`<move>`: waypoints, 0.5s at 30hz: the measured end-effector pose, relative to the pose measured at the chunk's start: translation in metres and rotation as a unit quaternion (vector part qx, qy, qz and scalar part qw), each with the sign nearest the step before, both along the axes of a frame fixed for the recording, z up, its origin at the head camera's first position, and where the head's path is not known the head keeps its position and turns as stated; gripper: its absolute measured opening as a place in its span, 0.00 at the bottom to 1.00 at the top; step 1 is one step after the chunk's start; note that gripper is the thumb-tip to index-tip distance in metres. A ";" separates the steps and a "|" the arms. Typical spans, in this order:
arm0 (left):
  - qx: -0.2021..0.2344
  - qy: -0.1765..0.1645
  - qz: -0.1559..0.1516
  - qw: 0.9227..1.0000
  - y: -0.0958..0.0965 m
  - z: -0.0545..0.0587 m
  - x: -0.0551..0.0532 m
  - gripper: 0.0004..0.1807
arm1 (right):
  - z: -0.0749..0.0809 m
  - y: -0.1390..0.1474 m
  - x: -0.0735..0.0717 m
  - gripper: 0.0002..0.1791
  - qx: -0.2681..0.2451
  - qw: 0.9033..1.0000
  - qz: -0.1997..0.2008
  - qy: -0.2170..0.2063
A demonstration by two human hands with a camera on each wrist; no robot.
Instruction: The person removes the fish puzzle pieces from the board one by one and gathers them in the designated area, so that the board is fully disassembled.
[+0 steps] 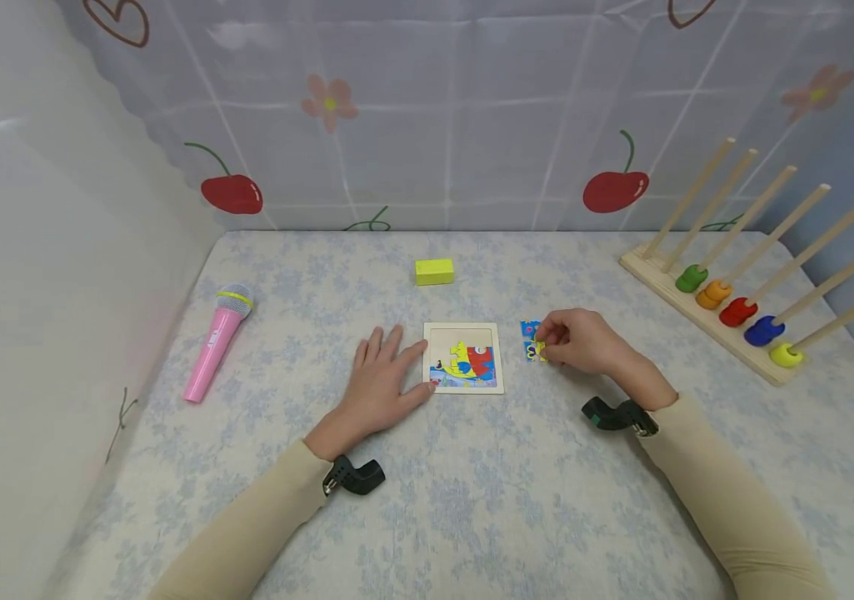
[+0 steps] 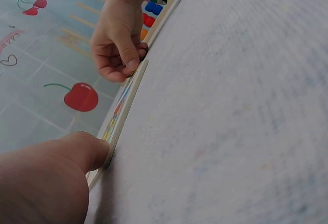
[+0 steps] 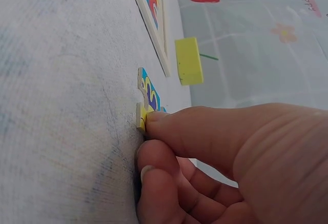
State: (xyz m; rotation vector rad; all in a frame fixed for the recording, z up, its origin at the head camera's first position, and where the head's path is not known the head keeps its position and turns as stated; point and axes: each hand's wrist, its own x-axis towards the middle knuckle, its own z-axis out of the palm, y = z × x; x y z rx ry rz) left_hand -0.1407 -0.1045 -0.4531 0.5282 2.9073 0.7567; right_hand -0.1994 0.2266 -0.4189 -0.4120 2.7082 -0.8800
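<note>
A square wooden puzzle tray (image 1: 500, 367) lies on the table, with red, yellow and blue pieces fitted along its lower part and bare wood above. Flat on the table, fingers spread, my left hand (image 1: 382, 387) touches the tray's left edge; its thumb rests at the lower left corner. To the right of the tray, my right hand (image 1: 584, 340) pinches a yellow and blue puzzle piece (image 3: 148, 88) by its near end, low at the tabletop. More blue puzzle (image 1: 530, 327) shows just behind it in the head view. My fingers hide part of the piece.
A yellow block (image 1: 434, 272) stands behind the tray. At the left lies a pink toy microphone (image 1: 214, 346). A wooden peg rack (image 1: 704, 321) with coloured beads and tall rods stands at the right. A printed curtain (image 1: 471, 117) hangs behind the table.
</note>
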 end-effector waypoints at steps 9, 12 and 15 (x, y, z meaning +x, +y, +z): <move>0.003 0.002 0.000 1.000 0.000 -0.001 0.000 0.35 | 0.001 0.004 -0.001 0.10 -0.027 0.999 0.004 -0.019; 0.003 0.004 0.000 1.000 0.000 -0.002 0.000 0.35 | 0.002 0.004 -0.001 0.11 -0.031 0.999 0.002 -0.027; 0.006 0.004 0.000 1.000 0.000 -0.002 0.000 0.35 | 0.002 0.004 -0.002 0.12 -0.036 0.999 0.001 -0.031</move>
